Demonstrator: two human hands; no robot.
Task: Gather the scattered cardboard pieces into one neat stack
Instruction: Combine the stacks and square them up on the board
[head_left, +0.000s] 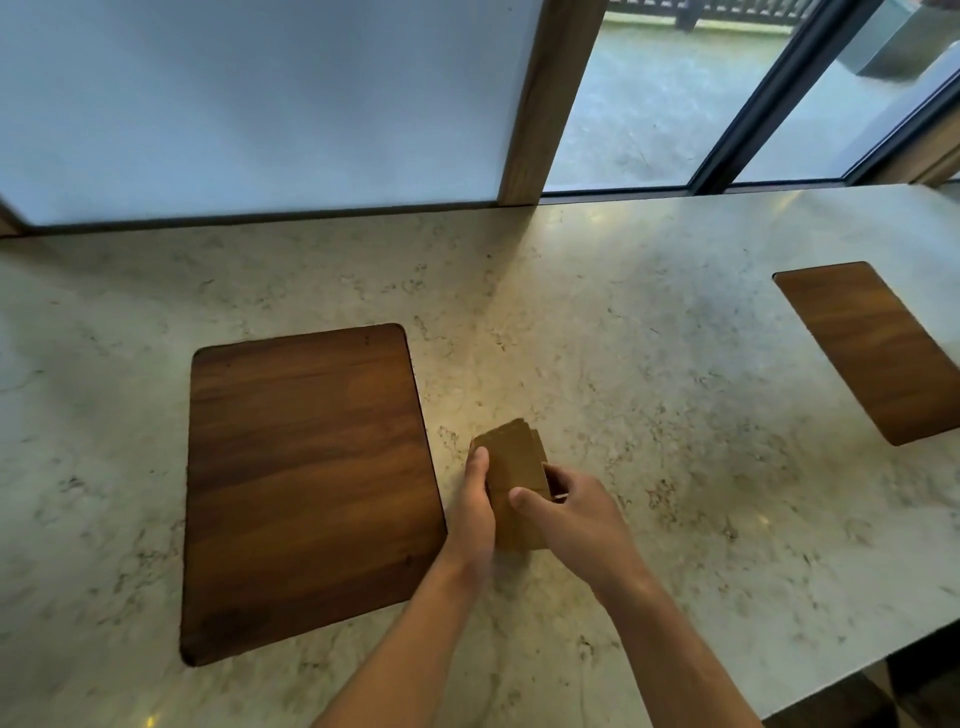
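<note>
A small stack of brown cardboard pieces (514, 467) sits low in the middle of the marble counter (649, 364), just right of the large wooden inlay. My left hand (474, 512) presses flat against the stack's left side, thumb along its edge. My right hand (569, 512) grips the right side, thumb on the top piece and fingers curled around the far edge. The pieces are slightly fanned at the upper right corner. No loose cardboard lies elsewhere on the counter.
A large dark wooden inlay (306, 478) lies left of the hands. A second wooden inlay (872, 348) is set at the far right. A window frame post (545, 104) and glass run along the back edge. The counter's front right edge (857, 670) drops off.
</note>
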